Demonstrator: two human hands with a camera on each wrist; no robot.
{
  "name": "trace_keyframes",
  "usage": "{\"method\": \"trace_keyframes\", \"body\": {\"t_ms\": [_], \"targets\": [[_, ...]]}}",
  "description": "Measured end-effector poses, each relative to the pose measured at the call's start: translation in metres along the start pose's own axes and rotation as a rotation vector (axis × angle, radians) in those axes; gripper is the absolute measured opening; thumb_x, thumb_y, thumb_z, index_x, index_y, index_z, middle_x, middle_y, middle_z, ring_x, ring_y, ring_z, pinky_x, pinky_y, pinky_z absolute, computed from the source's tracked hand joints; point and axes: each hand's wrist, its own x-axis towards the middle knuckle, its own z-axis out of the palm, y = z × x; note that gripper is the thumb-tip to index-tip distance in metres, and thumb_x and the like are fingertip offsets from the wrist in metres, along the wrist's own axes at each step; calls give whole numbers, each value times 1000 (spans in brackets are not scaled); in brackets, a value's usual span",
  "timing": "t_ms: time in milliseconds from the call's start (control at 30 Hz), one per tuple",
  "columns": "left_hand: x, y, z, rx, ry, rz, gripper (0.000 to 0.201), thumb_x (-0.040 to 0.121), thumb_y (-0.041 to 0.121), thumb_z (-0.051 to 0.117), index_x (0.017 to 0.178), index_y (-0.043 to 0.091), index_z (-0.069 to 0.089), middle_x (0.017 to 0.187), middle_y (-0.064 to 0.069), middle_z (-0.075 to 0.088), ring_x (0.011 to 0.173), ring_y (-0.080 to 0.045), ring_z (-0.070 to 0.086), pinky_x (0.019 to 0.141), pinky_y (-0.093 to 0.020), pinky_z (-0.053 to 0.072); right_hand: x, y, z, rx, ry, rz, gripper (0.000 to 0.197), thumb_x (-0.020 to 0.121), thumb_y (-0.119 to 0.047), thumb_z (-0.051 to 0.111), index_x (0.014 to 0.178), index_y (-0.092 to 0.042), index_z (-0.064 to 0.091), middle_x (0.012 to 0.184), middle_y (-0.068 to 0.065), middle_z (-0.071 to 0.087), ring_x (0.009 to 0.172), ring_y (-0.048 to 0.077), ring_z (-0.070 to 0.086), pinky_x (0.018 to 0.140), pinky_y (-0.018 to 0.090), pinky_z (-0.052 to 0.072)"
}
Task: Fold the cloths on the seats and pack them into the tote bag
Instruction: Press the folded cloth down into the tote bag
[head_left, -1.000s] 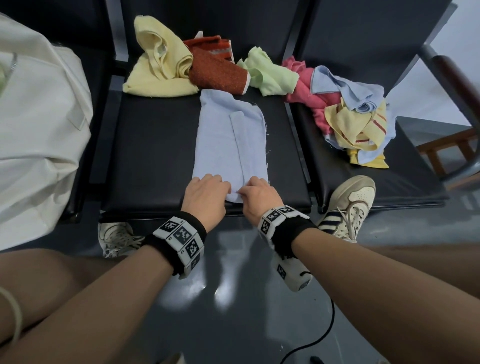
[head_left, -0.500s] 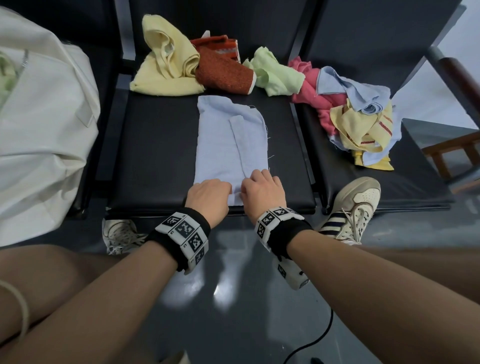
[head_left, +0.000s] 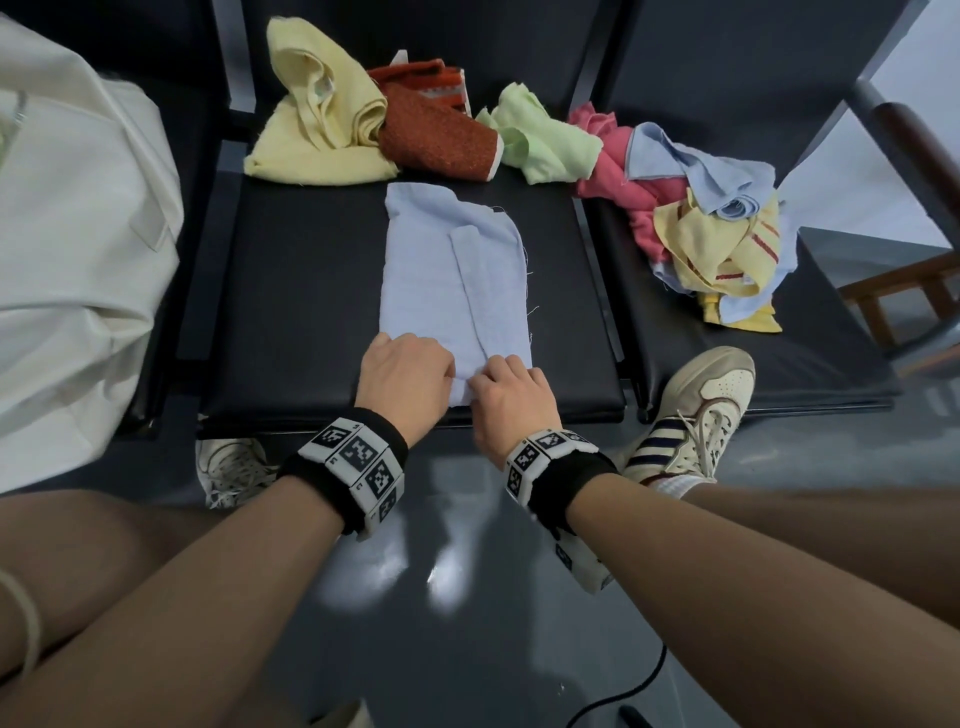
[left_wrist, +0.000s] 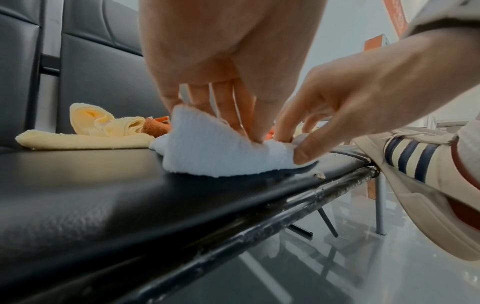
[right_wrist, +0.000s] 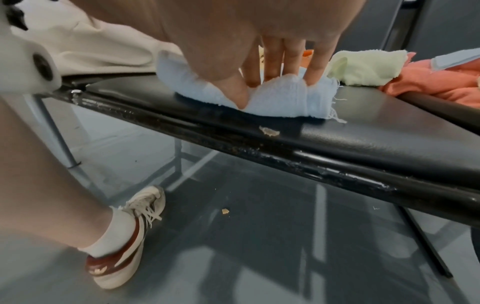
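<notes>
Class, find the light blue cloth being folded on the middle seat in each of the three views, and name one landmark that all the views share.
Head: the light blue cloth lies centre frame on the black seat, both hands at its near edge.
Left wrist: centre, near edge lifted and pinched by both hands.
Right wrist: upper centre, pinched under the right hand.
Shared landmark: the seat's scuffed black front rail.

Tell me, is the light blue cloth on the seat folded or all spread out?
Folded partway. The light blue cloth lies as a narrow strip with one long flap over it, and both hands pinch its near edge.
</notes>
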Motion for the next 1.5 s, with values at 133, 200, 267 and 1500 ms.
{"method": "trace_keyframes", "body": {"t_ms": [133,200,267,1500], "targets": [[-5,2,4,18,-111,45,24,90,45,60,88,23,69,93,3,54,99,-21,54,87,-34,36,2,0,-7,18,-75,6,22,78,-12,58,99,-11,68,105,7,59,104,30,51,82,37,34],[-7,0,8,20,-117,59,20,90,35,64,103,22,71,104,3,56,105,-21,51,89,-33,37,-1,1,-8,13,-83,0,28,85,-15,51,108,-14,65,113,4,56,111,27,46,87,35,30],[-8,0,10,10,-96,67,19,92,26,60,105,21,72,107,3,57,106,-21,50,89,-33,37,-2,2,-9,27,-101,8,30,88,-17,46,112,-16,64,116,2,53,113,24,44,90,35,31],[-7,-4,3,64,-45,13,16,89,26,60,100,26,71,105,6,57,103,-18,51,90,-34,34,9,-4,-17,124,-162,49,36,89,-13,47,124,-19,54,120,2,56,116,25,44,94,37,31]]}}
